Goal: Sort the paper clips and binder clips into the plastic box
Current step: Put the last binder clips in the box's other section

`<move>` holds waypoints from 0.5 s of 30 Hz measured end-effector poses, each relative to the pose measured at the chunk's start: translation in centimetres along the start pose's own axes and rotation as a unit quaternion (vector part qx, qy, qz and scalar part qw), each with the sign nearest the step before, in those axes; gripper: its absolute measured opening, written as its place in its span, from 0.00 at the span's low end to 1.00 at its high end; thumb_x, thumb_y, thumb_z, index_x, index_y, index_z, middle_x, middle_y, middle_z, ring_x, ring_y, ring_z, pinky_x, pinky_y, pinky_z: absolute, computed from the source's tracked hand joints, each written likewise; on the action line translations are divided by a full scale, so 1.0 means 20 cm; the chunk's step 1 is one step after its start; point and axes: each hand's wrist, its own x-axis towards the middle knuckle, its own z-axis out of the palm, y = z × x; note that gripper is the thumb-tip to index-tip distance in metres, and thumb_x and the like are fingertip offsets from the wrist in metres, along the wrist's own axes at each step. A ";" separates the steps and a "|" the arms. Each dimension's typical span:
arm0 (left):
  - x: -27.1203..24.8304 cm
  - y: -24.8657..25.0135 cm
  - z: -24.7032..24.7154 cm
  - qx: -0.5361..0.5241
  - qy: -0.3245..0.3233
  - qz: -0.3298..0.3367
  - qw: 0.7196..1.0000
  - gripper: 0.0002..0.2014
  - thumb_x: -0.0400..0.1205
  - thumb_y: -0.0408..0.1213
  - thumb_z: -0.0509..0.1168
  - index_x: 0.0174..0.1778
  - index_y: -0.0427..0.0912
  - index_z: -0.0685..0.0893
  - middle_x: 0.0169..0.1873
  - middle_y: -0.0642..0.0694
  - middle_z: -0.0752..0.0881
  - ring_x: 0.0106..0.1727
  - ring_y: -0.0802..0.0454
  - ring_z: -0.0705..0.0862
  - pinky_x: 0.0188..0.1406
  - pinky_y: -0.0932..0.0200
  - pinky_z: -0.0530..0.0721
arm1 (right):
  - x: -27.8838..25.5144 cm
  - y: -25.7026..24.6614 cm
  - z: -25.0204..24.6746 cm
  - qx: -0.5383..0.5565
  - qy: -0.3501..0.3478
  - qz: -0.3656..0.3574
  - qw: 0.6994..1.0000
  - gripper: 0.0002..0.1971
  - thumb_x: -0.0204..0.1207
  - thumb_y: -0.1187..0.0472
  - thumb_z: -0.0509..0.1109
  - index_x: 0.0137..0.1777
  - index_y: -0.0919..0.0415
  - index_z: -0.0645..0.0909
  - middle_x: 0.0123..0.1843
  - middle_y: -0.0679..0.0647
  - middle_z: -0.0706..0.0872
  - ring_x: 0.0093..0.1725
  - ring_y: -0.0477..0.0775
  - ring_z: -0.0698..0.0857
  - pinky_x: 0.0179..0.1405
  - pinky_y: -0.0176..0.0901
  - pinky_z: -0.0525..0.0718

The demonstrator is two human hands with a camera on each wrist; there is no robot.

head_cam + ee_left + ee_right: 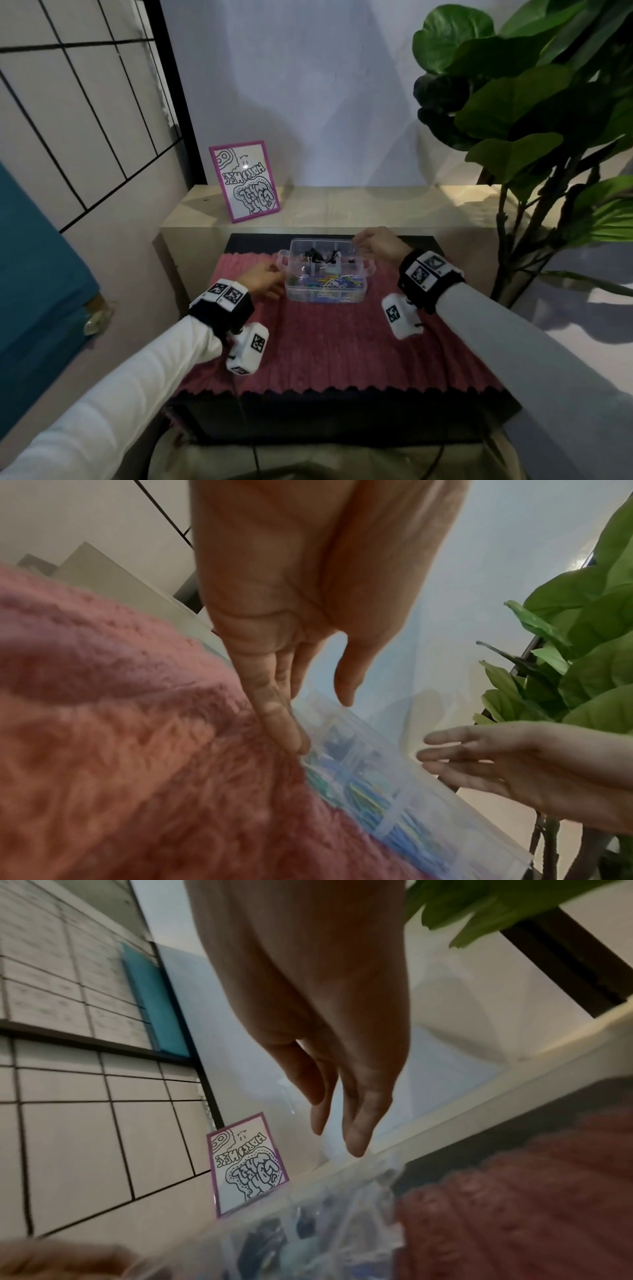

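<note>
A clear plastic box with compartments stands on a pink fluffy mat. Black binder clips lie in its far compartments and coloured paper clips in its near ones. My left hand lies at the box's left side, fingers straight, fingertips against the box wall. My right hand hovers over the box's far right corner with relaxed fingers pointing down and holds nothing. The box looks blurred in the right wrist view.
A purple-framed drawing leans on a pale ledge behind the mat. A large leafy plant stands at the right. A tiled wall and a teal panel are at the left. The mat covers a black table.
</note>
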 end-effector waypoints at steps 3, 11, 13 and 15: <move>0.01 0.02 -0.01 0.006 0.021 0.003 1.000 0.04 0.79 0.28 0.62 0.41 0.40 0.76 0.34 0.47 0.80 0.31 0.52 0.80 0.17 0.69 0.82 | -0.09 0.13 -0.03 -0.116 0.088 -0.052 0.988 0.12 0.76 0.70 0.59 0.57 0.71 0.78 0.57 0.66 0.83 0.58 0.63 0.81 0.50 0.43 0.75; 0.07 0.04 -0.02 -0.031 0.052 -0.012 0.998 0.08 0.80 0.34 0.62 0.36 0.41 0.73 0.31 0.44 0.80 0.31 0.50 0.81 0.17 0.68 0.82 | -0.17 0.25 0.04 -0.056 -0.081 0.074 0.992 0.10 0.82 0.56 0.58 0.43 0.61 0.73 0.35 0.56 0.77 0.31 0.52 0.80 0.30 0.42 0.82; 0.08 0.02 -0.01 -0.070 0.049 -0.011 0.996 0.09 0.80 0.32 0.61 0.34 0.39 0.73 0.28 0.43 0.79 0.25 0.53 0.82 0.15 0.67 0.81 | -0.16 0.25 0.04 -0.025 -0.106 0.089 0.990 0.09 0.82 0.58 0.58 0.50 0.65 0.73 0.37 0.57 0.78 0.34 0.53 0.80 0.34 0.44 0.82; 0.08 0.00 -0.01 -0.100 0.041 -0.002 0.994 0.11 0.81 0.30 0.60 0.32 0.38 0.72 0.20 0.47 0.80 0.17 0.59 0.80 0.13 0.68 0.77 | -0.14 0.27 0.04 0.004 -0.113 0.101 0.988 0.11 0.82 0.57 0.59 0.54 0.65 0.73 0.38 0.58 0.80 0.34 0.54 0.81 0.35 0.44 0.83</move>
